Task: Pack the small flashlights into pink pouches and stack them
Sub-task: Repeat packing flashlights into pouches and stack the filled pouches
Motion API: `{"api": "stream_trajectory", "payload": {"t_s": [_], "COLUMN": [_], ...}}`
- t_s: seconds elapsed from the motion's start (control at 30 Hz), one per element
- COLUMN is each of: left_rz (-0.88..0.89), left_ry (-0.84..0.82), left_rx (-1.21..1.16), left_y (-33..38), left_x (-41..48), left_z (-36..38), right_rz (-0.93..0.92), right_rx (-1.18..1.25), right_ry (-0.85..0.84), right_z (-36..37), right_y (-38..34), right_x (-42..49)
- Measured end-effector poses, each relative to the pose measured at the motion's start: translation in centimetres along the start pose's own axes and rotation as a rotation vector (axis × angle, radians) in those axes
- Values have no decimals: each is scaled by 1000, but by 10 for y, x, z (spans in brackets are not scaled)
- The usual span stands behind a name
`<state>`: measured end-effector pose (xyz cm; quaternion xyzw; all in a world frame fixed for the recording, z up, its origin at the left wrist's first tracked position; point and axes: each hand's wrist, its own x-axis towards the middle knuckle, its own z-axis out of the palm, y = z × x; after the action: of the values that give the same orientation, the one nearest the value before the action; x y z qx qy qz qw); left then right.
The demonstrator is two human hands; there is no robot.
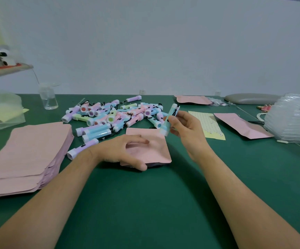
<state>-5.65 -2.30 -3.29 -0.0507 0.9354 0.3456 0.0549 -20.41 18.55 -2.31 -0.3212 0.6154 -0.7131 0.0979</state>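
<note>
A pile of small pastel flashlights (109, 115) lies on the green table (145, 203), in the middle at the back. My right hand (185, 130) holds a light green flashlight (169, 118) tilted upright above the table. My left hand (125, 150) grips one pink pouch (156, 144) lying flat in front of the pile, with the thumb at its near open edge and the fingers on top. A thick stack of empty pink pouches (25, 155) sits at the left. Two more pink pouches (242, 126) (193, 99) lie at the right and far right back.
A clear beaker (47, 96) stands at the back left beside a clear plastic bag (2, 112). A yellow dotted sheet (210, 125) lies right of my right hand. A stack of clear plastic pieces (292, 117) and a grey pad (251, 98) occupy the far right.
</note>
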Motion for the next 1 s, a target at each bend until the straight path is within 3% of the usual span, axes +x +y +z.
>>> {"api": "stream_trajectory", "payload": {"t_s": [0.5,0.83,1.0], "left_rz": [22,23,21], "left_ry": [-22,35,196], "left_rx": [-99,-228,-122], "left_y": [2,9,8], "left_x": [-2,4,7], "left_z": [1,5,8], "right_rz": [-19,-246,-380], "right_rx": [-8,-244,-376], "right_ry": [-107,-179,-222], "right_z": [13,30,35], "right_y": [-8,-11,-12], "right_x": [-11,-26,-30]}}
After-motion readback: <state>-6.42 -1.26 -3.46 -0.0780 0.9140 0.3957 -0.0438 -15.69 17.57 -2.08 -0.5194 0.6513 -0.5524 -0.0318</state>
